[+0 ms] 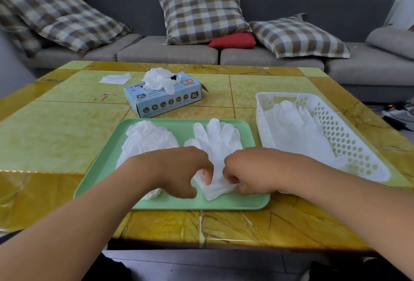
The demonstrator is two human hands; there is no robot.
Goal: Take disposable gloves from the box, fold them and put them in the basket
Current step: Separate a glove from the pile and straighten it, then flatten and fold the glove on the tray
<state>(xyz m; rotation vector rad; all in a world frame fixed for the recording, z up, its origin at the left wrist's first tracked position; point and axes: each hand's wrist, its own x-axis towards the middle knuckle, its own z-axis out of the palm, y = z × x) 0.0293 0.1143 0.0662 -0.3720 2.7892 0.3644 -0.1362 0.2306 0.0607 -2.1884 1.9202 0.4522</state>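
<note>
Glove [216,144] lies flat on the green tray [186,204] at lower centre of the frame, fingers pointing toward the top, cuff nearest me. I see my left hand [179,171] and right hand [248,171] each with a closed grip pinching the cuff, so the long axis runs straight away from both, neither nearer. I judge the fold goes away from me. Thin, crinkly, translucent white film. The perforated white plastic basket [349,137], right of the tray, holds gloves; the blue cardboard box [165,101] sits on the desk above.
</note>
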